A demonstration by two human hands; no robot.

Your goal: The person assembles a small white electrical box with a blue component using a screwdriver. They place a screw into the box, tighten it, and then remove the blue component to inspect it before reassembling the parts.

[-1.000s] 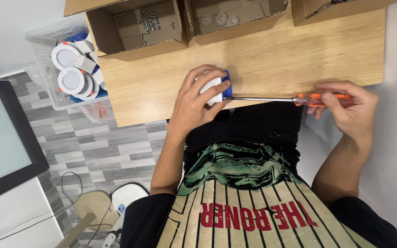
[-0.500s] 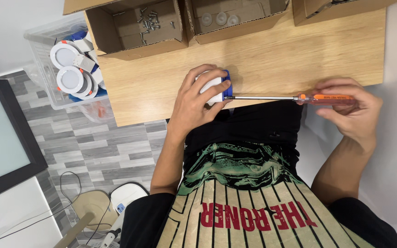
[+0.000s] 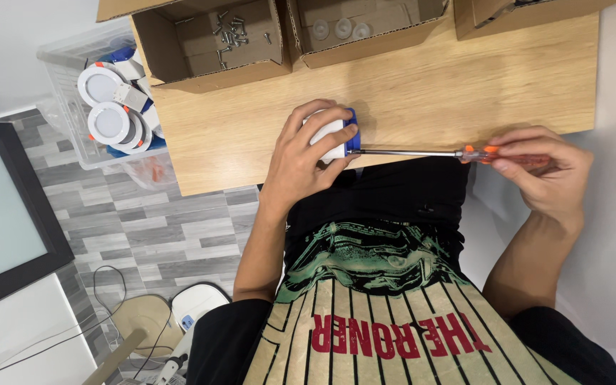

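I'm gripping the white-and-blue fitting [image 3: 336,134] with my left hand [image 3: 301,160] at the table's [image 3: 429,93] near edge, my right hand [image 3: 547,171] closing around the screwdriver [image 3: 429,152] (open cardboard boxes [image 3: 212,43] lining the far edge).

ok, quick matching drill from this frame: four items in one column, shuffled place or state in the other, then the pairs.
Items:
1. screwdriver
2. white and blue part
3. loose screws
4. round white lamps

Place or state:
A. in the clear plastic bin left of the table
B. in an open cardboard box
C. gripped by the left hand
D. handle held in the right hand

Pairs: 1-D, 2-C, 3-B, 4-A
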